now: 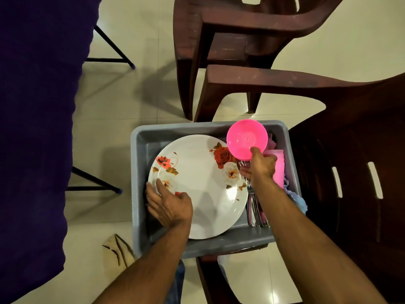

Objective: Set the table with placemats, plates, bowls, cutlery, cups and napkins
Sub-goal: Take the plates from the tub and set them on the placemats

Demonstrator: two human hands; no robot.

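A grey plastic tub (pixel 140 148) sits on the seat edge of a dark brown chair (pixel 350 194), its near rim overhanging the seat front. A large white plate (pixel 197 194) printed with red and cream roses lies tilted inside, filling most of the tub and leaning toward the left wall, so little free room remains on that side. The left hand (pixel 169 206) rests on the plate's left rim, fingers slightly spread and curled over the edge, thumb lying on the plate's top face. The right hand (pixel 260 166) holds a pink bowl (pixel 246 137) up over the tub's far right corner, thumb against the rim and the other fingers tucked beneath; how tightly they grip I cannot tell. Beside that hand stands a pale pink cup (pixel 278 170), touching the tub's right wall, and a bundle of metal cutlery (pixel 254 205) lies in the narrow strip between the plate and that wall, with a bit of blue cloth (pixel 295 198) spilling over the rim.

To the left hangs the purple-covered table (pixel 32 128), its black folding legs (pixel 109 40) showing beneath. Between it and the tub runs a clear lane of cream floor tile (pixel 105 119). A second brown chair (pixel 230 51) stands just beyond the tub.
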